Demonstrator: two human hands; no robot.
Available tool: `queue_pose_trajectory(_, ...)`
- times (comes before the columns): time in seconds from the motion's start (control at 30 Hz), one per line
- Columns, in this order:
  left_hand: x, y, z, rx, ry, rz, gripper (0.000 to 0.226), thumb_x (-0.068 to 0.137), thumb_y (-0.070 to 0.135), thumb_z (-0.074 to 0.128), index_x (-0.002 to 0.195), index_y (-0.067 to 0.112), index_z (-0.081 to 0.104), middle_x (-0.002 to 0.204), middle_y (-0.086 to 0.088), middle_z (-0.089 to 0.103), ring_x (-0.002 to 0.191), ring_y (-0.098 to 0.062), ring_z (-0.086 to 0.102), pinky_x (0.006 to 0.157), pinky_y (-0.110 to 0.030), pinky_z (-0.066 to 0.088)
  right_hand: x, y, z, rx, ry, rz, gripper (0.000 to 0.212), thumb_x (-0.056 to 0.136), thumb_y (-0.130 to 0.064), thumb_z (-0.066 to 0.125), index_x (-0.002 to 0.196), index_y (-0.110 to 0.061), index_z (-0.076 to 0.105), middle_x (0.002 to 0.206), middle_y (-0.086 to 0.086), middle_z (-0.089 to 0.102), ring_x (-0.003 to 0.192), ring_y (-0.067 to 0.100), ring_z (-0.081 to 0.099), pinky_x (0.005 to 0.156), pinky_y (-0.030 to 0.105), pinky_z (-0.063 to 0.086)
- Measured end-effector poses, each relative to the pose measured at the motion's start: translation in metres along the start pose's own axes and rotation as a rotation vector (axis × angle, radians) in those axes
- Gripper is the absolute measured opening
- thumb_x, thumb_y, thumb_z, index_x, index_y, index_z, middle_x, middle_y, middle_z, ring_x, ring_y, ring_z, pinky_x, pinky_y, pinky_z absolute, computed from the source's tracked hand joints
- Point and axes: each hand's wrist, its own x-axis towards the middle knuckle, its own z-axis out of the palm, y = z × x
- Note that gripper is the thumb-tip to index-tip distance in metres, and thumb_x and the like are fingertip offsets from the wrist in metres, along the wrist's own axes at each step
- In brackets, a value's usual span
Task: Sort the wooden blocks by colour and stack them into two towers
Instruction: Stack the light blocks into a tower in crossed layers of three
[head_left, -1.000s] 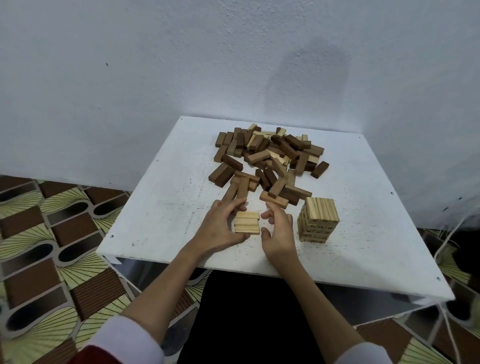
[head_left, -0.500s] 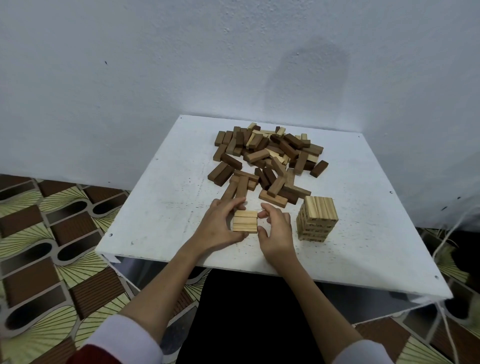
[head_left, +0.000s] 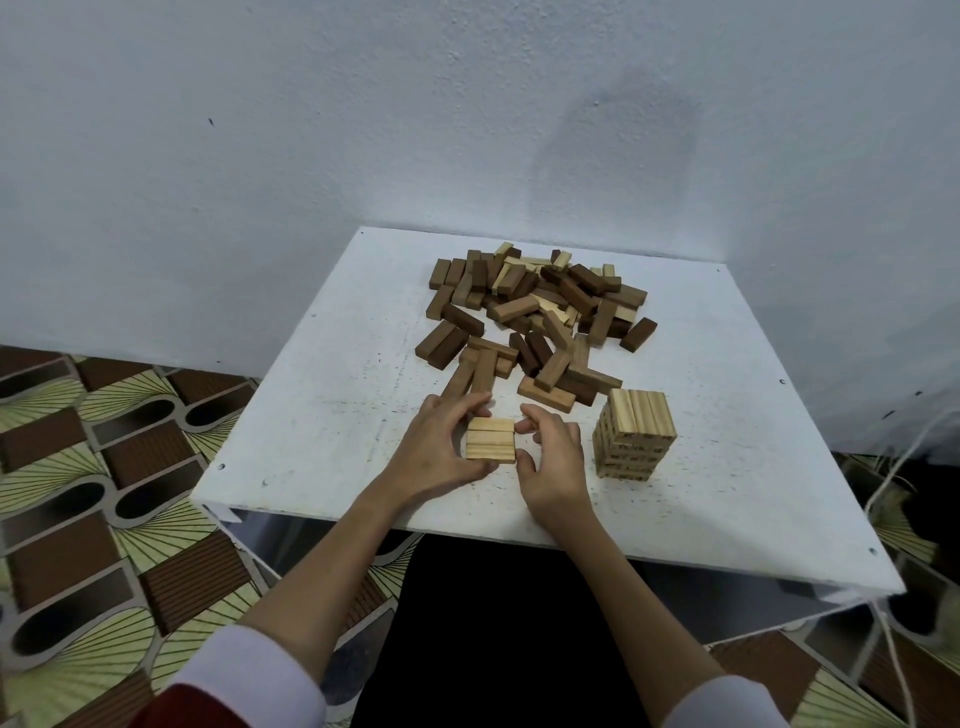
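Hands frame a small set of pale blocks (head_left: 490, 440) lying side by side near the front of the white bench (head_left: 322, 415). The left hand (head_left: 436, 452) curls round the set's left side, its forefinger over the far edge and its thumb at the near corner; the right hand (head_left: 553, 462) meets the set's right end with curled fingertips and thumb, so both hands clamp the set between them. How many layers the set has is hard to tell from this angle, perhaps just one. Just right of the right hand, apart from it, stands a tower (head_left: 635, 434) of pale blocks, several layers high and upright. Behind both, toward the wall (head_left: 363, 130), lies a loose pile (head_left: 540, 317) of mostly dark brown blocks with a few pale ones mixed in. A white cord (head_left: 883, 478) hangs past the bench's right side over the patterned floor (head_left: 78, 467).
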Motion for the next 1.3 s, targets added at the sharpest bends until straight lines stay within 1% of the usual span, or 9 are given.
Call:
queue_pose_trajectory(0.33,-0.0013,0.0024,-0.0017,-0.013,-0.005,0.004,0.078,0.069,0.024,0.08,0.138,0.026,0.043,0.117,0.012,0.057,0.109,-0.007,0.036,0.083,-0.021,0.037,0.0003,0.0005,0.0001,-0.006,0.002,0.008,0.054,0.085,0.005,0.053,0.134,-0.016,0.043,0.103,-0.016,0.042,0.111,0.019,0.041,0.099,0.04,0.039)
queue_pose_trajectory(0.4,-0.0014,0.0026,-0.0018,-0.015,-0.005,0.001,0.078,0.069,0.024,0.08,0.138,0.027,0.044,0.116,0.012,0.057,0.109,-0.007,0.036,0.083,-0.02,0.037,0.0002,0.0006,0.0004,-0.003,0.002,0.002,0.054,0.085,0.005,0.053,0.134,-0.016,0.044,0.104,-0.015,0.044,0.111,0.019,0.041,0.099,0.041,0.039)
queue_pose_trajectory(0.5,-0.0017,0.0014,-0.0018,-0.036,0.0,0.002,0.078,0.067,0.023,0.08,0.137,0.028,0.045,0.115,0.014,0.059,0.109,-0.004,0.037,0.085,-0.022,0.038,-0.0002,0.0018,0.0016,0.005,0.018,-0.014,0.053,0.084,0.006,0.053,0.133,-0.014,0.045,0.104,-0.013,0.046,0.109,0.02,0.041,0.098,0.042,0.039)
queue_pose_trajectory(0.67,-0.0015,0.0012,-0.0016,-0.032,-0.002,0.003,0.078,0.067,0.026,0.079,0.137,0.03,0.044,0.116,0.015,0.059,0.108,-0.001,0.035,0.084,-0.017,0.036,0.0003,0.0024,0.0017,0.001,0.019,-0.013,0.053,0.084,0.005,0.053,0.133,-0.014,0.046,0.104,-0.013,0.046,0.109,0.021,0.041,0.097,0.042,0.039)
queue_pose_trajectory(0.87,-0.0022,0.0031,-0.0024,-0.036,-0.008,-0.002,0.079,0.065,0.031,0.077,0.137,0.028,0.045,0.116,0.014,0.059,0.108,-0.003,0.036,0.086,-0.023,0.039,0.0006,0.0024,0.0018,0.002,0.017,-0.008,0.053,0.084,0.005,0.053,0.133,-0.014,0.046,0.111,-0.004,0.053,0.11,0.021,0.041,0.097,0.042,0.04)
queue_pose_trajectory(1.0,-0.0011,0.0031,-0.0023,-0.022,-0.009,-0.001,0.079,0.068,0.026,0.08,0.138,0.027,0.044,0.118,0.012,0.058,0.108,-0.005,0.036,0.087,-0.025,0.039,0.001,0.002,0.0017,0.003,0.011,0.0,0.053,0.084,0.005,0.053,0.133,-0.014,0.046,0.111,-0.004,0.053,0.11,0.021,0.041,0.098,0.041,0.039)
queue_pose_trajectory(1.1,-0.0005,0.002,-0.0026,-0.017,-0.01,0.001,0.079,0.067,0.027,0.08,0.138,0.027,0.044,0.118,0.012,0.058,0.108,-0.005,0.036,0.086,-0.027,0.04,0.0008,0.0018,0.0015,-0.003,0.01,-0.008,0.052,0.084,0.006,0.053,0.132,-0.014,0.046,0.11,-0.005,0.052,0.11,0.021,0.041,0.097,0.042,0.04)
queue_pose_trajectory(1.17,-0.0009,0.0022,-0.0025,-0.019,-0.01,0.003,0.078,0.067,0.028,0.08,0.137,0.026,0.045,0.118,0.012,0.059,0.106,-0.004,0.036,0.085,-0.026,0.039,0.0002,0.001,0.0008,-0.001,0.011,-0.012,0.052,0.084,0.006,0.052,0.132,-0.013,0.046,0.106,-0.009,0.048,0.109,0.021,0.042,0.097,0.042,0.04)
queue_pose_trajectory(1.3,-0.0013,0.0037,-0.0022,-0.021,-0.016,0.002,0.08,0.065,0.033,0.078,0.138,0.026,0.044,0.12,0.013,0.057,0.107,-0.003,0.035,0.082,-0.016,0.035,-0.0008,-0.0005,-0.0009,0.015,0.014,0.002,0.051,0.085,0.006,0.053,0.132,-0.014,0.046,0.1,-0.017,0.041,0.109,0.021,0.043,0.097,0.039,0.04)
